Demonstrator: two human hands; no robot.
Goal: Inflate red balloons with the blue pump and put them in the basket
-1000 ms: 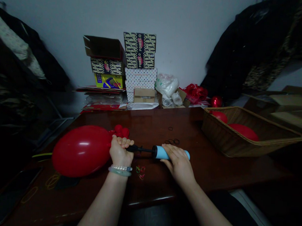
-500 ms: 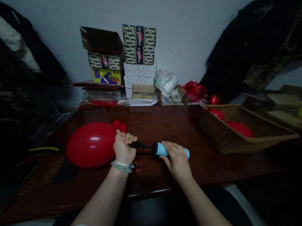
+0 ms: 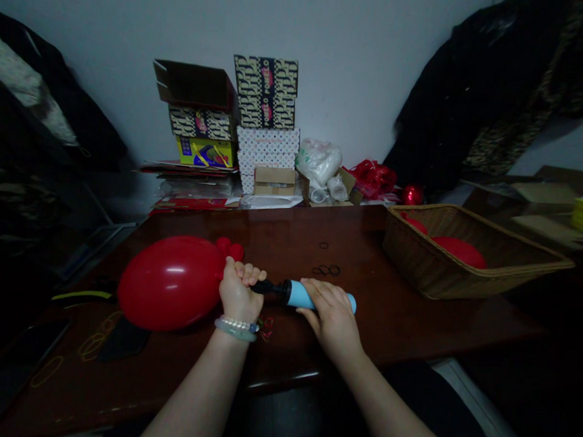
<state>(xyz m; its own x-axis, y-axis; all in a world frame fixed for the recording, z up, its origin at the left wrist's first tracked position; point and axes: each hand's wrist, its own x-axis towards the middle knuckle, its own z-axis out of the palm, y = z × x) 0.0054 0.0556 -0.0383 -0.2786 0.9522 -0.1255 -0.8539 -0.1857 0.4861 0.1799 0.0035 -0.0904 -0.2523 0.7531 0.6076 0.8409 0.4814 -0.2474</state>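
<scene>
A big red balloon (image 3: 170, 283), round and glossy, is at the left, its neck running into my left hand (image 3: 240, 290). That hand is closed around the balloon's neck and the black nozzle end of a hand pump. My right hand (image 3: 333, 317) wraps the light-blue barrel of the balloon pump (image 3: 298, 295), which lies level above the table. A short black stretch of the pump shows between my hands. Behind my left hand sit small red balloons (image 3: 230, 247). The join of nozzle and balloon is hidden by my fingers.
On the brown table (image 3: 281, 234) lie black rubber bands (image 3: 326, 270), yellow bands (image 3: 95, 339) and a phone (image 3: 19, 367). A wicker basket (image 3: 438, 286) holding red balloons stands right. Stacked boxes (image 3: 265, 156) and a plastic bag (image 3: 319, 160) line the wall.
My right hand has pushed the blue barrel left toward my left hand, so less of the black rod shows. The balloon looks slightly larger.
</scene>
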